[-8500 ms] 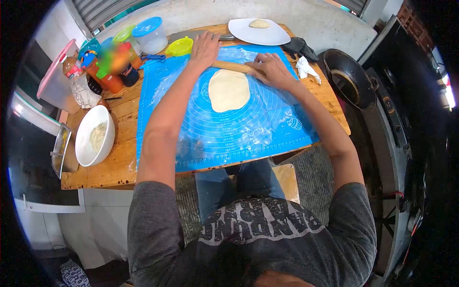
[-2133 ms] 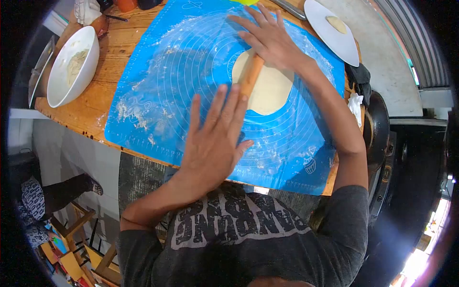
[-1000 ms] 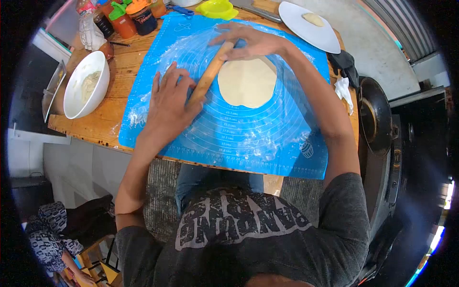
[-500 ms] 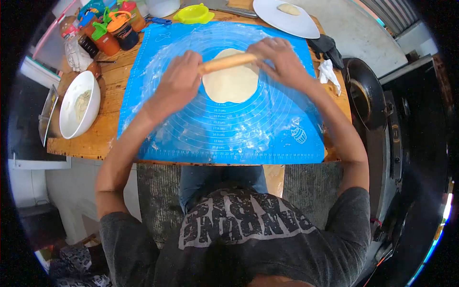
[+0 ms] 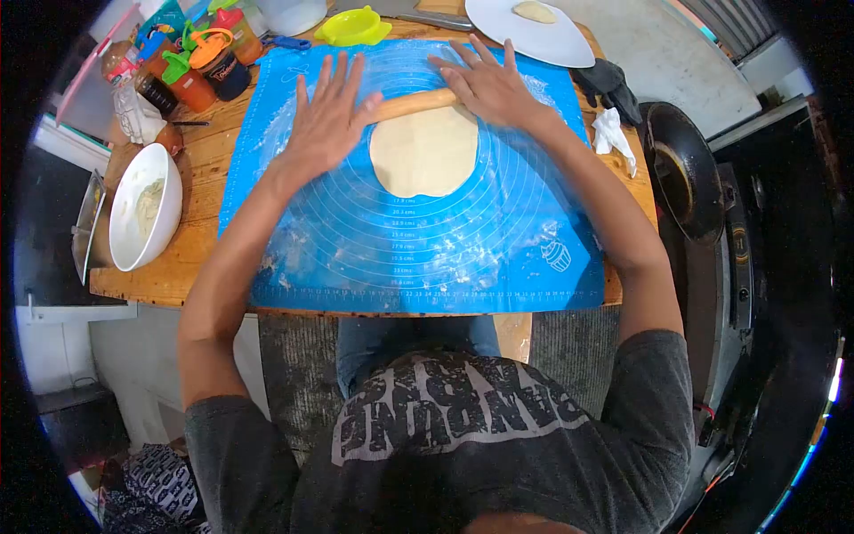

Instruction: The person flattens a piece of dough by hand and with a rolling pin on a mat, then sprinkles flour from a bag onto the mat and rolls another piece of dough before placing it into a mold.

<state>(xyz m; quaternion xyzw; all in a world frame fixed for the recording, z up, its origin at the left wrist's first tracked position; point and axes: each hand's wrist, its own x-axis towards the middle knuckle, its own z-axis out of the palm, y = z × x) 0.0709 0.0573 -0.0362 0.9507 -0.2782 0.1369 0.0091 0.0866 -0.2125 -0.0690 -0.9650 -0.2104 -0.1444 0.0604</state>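
Note:
A wooden rolling pin [image 5: 414, 105] lies across the far edge of a flattened round of dough [image 5: 424, 153]. Both rest on a floured blue baking mat [image 5: 347, 258] printed with rings. My left hand [image 5: 329, 120] is spread at the pin's left end, fingers stretched forward and thumb near the wood. Over the right end lies my right hand [image 5: 491, 87], palm down with its fingers apart. Neither hand wraps round the pin; its two ends are hidden beneath them.
On the left stand a white bowl [image 5: 169, 200] of flour and several sauce bottles [image 5: 189, 84]. A yellow strainer-like dish [image 5: 353, 27], a white plate [image 5: 562, 40] with a dough piece [image 5: 535, 12], dark gloves [image 5: 608, 87] and a crumpled tissue [image 5: 610, 138] surround the mat. A wok [image 5: 680, 169] sits at right.
The rolling pin has moved slightly farther away, toward the dough's far edge. My fingers have gone from curled over its ends to stretched out and spread.

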